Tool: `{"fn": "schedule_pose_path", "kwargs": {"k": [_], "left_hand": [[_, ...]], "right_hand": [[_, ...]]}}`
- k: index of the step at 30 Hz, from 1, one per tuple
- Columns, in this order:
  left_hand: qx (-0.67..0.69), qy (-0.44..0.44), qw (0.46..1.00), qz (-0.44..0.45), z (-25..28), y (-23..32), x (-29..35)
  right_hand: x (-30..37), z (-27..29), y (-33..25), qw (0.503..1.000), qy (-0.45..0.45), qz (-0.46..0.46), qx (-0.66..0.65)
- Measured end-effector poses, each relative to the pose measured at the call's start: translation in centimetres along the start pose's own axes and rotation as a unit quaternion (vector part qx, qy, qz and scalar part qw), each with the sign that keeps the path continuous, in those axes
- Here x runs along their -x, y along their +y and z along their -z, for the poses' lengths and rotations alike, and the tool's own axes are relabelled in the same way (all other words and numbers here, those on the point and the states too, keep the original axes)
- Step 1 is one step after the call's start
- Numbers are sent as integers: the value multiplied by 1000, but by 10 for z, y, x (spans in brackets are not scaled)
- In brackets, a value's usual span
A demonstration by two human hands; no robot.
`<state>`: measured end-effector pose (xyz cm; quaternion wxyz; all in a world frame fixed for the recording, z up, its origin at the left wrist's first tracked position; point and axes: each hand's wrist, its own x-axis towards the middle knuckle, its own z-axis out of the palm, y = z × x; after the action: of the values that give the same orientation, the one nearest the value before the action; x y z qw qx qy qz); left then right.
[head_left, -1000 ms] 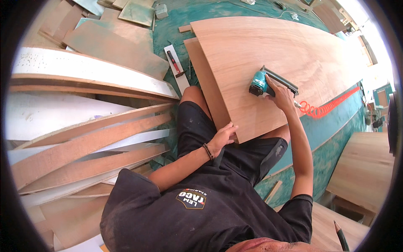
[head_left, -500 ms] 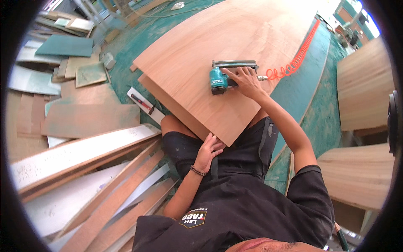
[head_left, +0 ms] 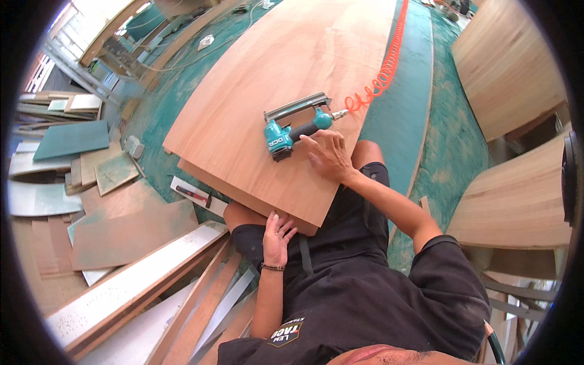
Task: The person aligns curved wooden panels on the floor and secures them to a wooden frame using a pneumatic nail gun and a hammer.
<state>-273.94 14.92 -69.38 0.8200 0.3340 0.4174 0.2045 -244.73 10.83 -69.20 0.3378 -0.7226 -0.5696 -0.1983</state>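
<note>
- One teal nail gun lying on the upper plywood panel; head left, hose end right, long axis slanting away rightward.
- Panels: two, stacked; upper's long axis runs away from person. Lower panel peeks out.
- Right hand: by handle, fingers loosely bent, ungripped; contact unclear.
- Left hand: fingers spread at lower panel's edge.
- One red coiled hose.
</note>
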Motion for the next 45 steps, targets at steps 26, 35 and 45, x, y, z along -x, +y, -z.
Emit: {"fn": "schedule_pose_path", "kwargs": {"k": [26, 35, 45], "left_hand": [[-119, 94, 965, -213, -30, -26, -42], [-541, 271, 661, -444, -16, 1, -83], [-672, 262, 566, -399, 16, -4, -98]], "right_hand": [[-3, 9, -4, 996, 14, -62, 68], [-26, -8, 28, 981, 122, -30, 145], [-85, -34, 39, 985, -62, -150, 54]]}}
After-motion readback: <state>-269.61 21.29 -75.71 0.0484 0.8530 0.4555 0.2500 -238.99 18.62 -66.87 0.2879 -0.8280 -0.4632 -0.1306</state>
